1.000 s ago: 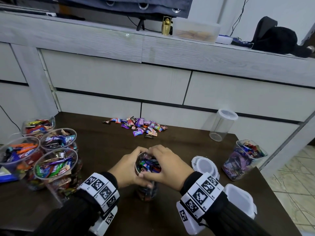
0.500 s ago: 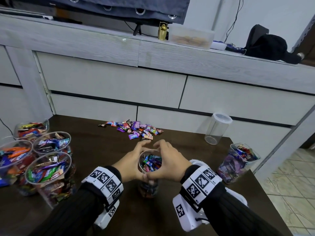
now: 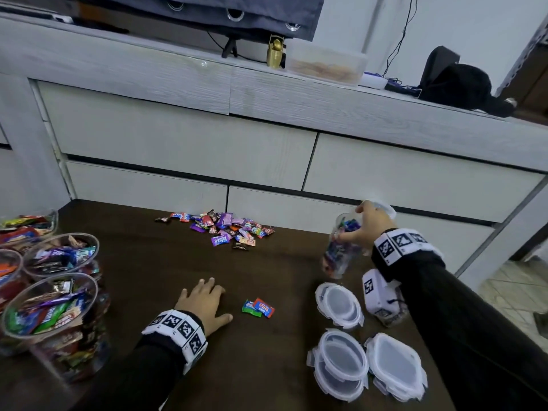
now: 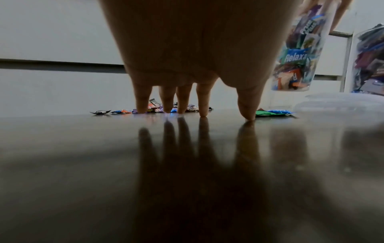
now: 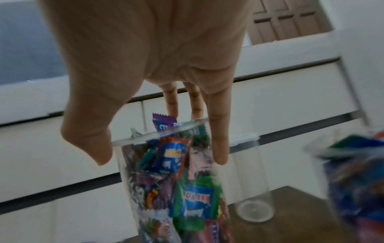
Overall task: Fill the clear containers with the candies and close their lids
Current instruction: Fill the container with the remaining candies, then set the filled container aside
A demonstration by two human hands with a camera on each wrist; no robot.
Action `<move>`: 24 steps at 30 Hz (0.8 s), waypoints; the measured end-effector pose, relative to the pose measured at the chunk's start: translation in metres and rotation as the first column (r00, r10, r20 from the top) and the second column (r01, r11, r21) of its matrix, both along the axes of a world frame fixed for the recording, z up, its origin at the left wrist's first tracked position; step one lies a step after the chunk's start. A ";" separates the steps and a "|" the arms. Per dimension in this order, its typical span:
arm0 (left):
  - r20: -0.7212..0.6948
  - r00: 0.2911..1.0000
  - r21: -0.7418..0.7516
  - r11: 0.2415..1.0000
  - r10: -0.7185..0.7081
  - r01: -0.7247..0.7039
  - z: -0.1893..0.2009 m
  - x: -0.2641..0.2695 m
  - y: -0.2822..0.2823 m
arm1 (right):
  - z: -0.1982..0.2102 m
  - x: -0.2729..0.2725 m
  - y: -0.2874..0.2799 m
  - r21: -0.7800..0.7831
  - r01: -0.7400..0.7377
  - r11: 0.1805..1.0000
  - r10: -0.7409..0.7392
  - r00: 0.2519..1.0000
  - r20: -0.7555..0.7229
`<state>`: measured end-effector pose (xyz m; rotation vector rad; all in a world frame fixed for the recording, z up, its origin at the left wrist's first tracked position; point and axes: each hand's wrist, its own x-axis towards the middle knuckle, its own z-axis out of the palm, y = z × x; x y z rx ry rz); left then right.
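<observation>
Grip on the filled jar (image 3: pixel 341 247) comes from the right hand (image 3: pixel 369 226) alone: thumb on one side of the rim and fingers (image 5: pixel 218 144) draped over the other, taken from above, right of centre in the head view. Jar is lidless, packed to the brim, and appears carried clear of the table (image 3: pixel 166 277) and tilted; a purple wrapper (image 5: pixel 164 120) already stands proud of the rim in the right wrist view. Principal risk, in my judgement: a rim-only hold on smooth plastic under a full load may slip, or further tilt may shed candies. Collision is the second risk, since an empty lidded container (image 5: pixel 252 189) and a second filled container (image 5: pixel 357 189) stand close behind and beside it, at the right of that view. Left hand (image 3: pixel 204 304) lies flat on the table, fingers spread, holding nothing, so it offers no support. Two stray candies (image 3: pixel 258 308) lie just right of it and could be overlooked. Lids (image 3: pixel 339 304) are stacked at lower right of the head view, round and squarer shapes mixed; a wrong pick would not seat. Protruding wrappers may also stop a lid closing. Loose candy pile (image 3: pixel 225 228) remains at the table's far edge, and open full containers (image 3: pixel 50 310) crowd the left edge, all uncovered.
</observation>
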<state>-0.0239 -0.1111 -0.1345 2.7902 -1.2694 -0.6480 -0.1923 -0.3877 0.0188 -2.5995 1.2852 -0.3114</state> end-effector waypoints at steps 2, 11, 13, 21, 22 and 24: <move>-0.027 1.000 0.006 1.000 0.011 -0.010 0.000 0.000 -0.001 | -0.001 -0.006 -0.017 -0.044 0.042 0.998 -0.045 0.997 -0.062; -0.038 0.999 0.009 1.000 0.011 -0.011 0.004 0.002 0.000 | -0.032 -0.008 -0.053 -0.043 0.175 0.984 -0.178 0.981 -0.082; -0.026 1.000 0.009 1.000 0.010 -0.010 0.004 0.001 -0.001 | -0.040 -0.009 -0.055 -0.048 0.187 0.981 -0.190 0.978 -0.088; 0.022 1.000 -0.015 1.000 0.023 -0.022 -0.004 0.002 -0.003 | -0.045 -0.011 -0.062 -0.071 0.116 0.991 -0.126 0.980 -0.153; 0.027 0.999 -0.015 1.000 0.022 -0.021 -0.004 0.002 -0.004 | -0.041 -0.008 -0.062 -0.054 0.117 0.992 -0.124 0.980 -0.156; 0.041 0.999 -0.016 1.000 0.018 -0.017 -0.003 0.002 -0.003 | -0.029 0.000 -0.065 -0.044 0.150 0.988 -0.156 0.974 -0.163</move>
